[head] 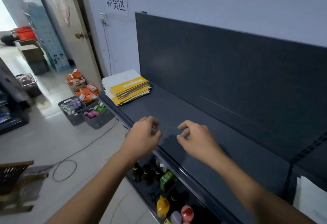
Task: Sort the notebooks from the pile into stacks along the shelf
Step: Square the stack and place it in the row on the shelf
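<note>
Sitting at the left end of the shelf (194, 117), about ten o'clock from the hands, the pile of notebooks (129, 87) shows yellow and white covers, too fanned to count. The left hand (143, 135) and right hand (196, 137) hover side by side over the shelf, fingers loosely curled and holding nothing, probably gauging where a stack goes. At four o'clock a white sheet (309, 200) is cut off by the frame.
</note>
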{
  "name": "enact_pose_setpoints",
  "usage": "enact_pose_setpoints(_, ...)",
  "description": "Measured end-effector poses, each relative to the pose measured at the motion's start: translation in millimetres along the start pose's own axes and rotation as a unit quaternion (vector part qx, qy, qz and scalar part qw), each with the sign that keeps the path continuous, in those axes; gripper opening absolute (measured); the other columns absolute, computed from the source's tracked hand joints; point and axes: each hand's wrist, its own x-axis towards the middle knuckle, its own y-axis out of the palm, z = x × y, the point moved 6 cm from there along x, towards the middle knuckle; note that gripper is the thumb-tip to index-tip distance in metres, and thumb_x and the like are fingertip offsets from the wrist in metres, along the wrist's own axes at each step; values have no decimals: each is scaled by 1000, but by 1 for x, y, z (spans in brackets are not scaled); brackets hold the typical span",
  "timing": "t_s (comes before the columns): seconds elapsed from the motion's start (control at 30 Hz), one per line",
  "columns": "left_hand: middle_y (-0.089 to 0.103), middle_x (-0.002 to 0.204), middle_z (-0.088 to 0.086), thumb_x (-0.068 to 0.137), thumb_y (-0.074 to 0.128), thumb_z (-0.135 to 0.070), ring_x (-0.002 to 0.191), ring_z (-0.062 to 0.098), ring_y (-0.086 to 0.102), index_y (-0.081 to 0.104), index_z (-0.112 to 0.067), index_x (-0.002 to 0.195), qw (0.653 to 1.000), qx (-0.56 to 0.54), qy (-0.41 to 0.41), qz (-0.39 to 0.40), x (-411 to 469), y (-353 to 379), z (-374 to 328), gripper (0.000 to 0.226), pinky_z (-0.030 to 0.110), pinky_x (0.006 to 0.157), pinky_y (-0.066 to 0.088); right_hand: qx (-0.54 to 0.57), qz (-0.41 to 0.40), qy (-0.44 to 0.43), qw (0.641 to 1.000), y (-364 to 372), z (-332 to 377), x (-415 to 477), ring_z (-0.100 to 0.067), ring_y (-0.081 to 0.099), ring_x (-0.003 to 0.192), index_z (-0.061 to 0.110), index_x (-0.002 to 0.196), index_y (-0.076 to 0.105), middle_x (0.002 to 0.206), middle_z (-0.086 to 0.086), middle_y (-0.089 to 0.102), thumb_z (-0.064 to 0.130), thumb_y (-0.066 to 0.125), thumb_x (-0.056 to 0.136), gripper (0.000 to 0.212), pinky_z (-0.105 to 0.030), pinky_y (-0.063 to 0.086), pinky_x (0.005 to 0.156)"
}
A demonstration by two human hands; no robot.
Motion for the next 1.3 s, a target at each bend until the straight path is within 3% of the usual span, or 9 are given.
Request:
enact_pose_setpoints(0.3, 62, 108, -8, 95, 59, -31, 93, 7, 61, 63, -24, 116, 999, -5, -31, -13, 63, -40, 62, 22, 29, 84, 54, 5, 27, -36, 999, 40, 54, 105, -13, 65, 84, 33, 107, 62, 80, 15, 68, 36, 62, 87, 21, -38, 57, 80)
enact_pose_setpoints(0.4, 64, 108, -9, 96, 60, -28, 88, 2, 61, 64, -24, 116, 999, -4, -48, -14, 83, -52, 85, 21, 26, 79, 53, -1, 37, -40, 999, 50, 66, 139, -9, 65, 83, 32, 109, 63, 79, 15, 69, 35, 63, 90, 19, -36, 57, 79)
enact_pose_setpoints(0.53, 64, 103, -9, 96, 58, -27, 85, -1, 60, 65, -26, 114, 997, -7, -67, -42, 105, -68, 118, 19, 13, 67, 42, -5, 46, -48, 998, 65, 86, 183, -10, 65, 85, 32, 108, 63, 77, 15, 70, 33, 62, 91, 17, -36, 57, 80)
enact_pose_setpoints(0.67, 65, 100, -13, 96, 59, -27, 86, 1, 61, 66, -28, 110, 995, -20, -77, -55, 113, -82, 151, 15, 20, 74, 49, -9, 56, -48, 997, 89, 108, 210, -12, 65, 85, 29, 108, 65, 74, 13, 71, 32, 63, 90, 17, -37, 57, 81)
enact_pose_setpoints(0.77, 65, 99, -14, 96, 58, -27, 85, -2, 60, 66, -29, 108, 995, -29, -75, -59, 126, -93, 181, 14, 17, 73, 47, -15, 56, -36, 998, 107, 124, 232, -11, 65, 85, 31, 108, 64, 77, 15, 70, 33, 63, 91, 17, -36, 58, 79)
enact_pose_setpoints(0.87, 64, 99, -14, 96, 58, -27, 84, -3, 59, 66, -30, 107, 997, -20, -60, -45, 143, -105, 213, 14, 16, 72, 44, -12, 43, -9, 999, 122, 135, 250, -9, 65, 85, 32, 107, 64, 80, 16, 69, 33, 62, 92, 15, -32, 56, 76)
enact_pose_setpoints(1.13, 65, 96, -10, 95, 58, -25, 83, 4, 62, 67, -25, 108, 1000, -19, 10, 12, 195, -132, 276, 15, 32, 79, 53, 7, -29, 69, 997, 156, 164, 269, -13, 66, 79, 28, 103, 65, 66, 11, 70, 29, 63, 90, 13, -41, 58, 76)
enact_pose_setpoints(1.3, 66, 97, -13, 95, 58, -23, 75, -3, 61, 67, -26, 104, 996, -42, 53, 61, 231, -124, 284, 13, 19, 69, 46, 9, -62, 116, 991, 161, 166, 273, -16, 67, 80, 26, 104, 64, 70, 7, 71, 27, 62, 90, 15, -41, 58, 74)
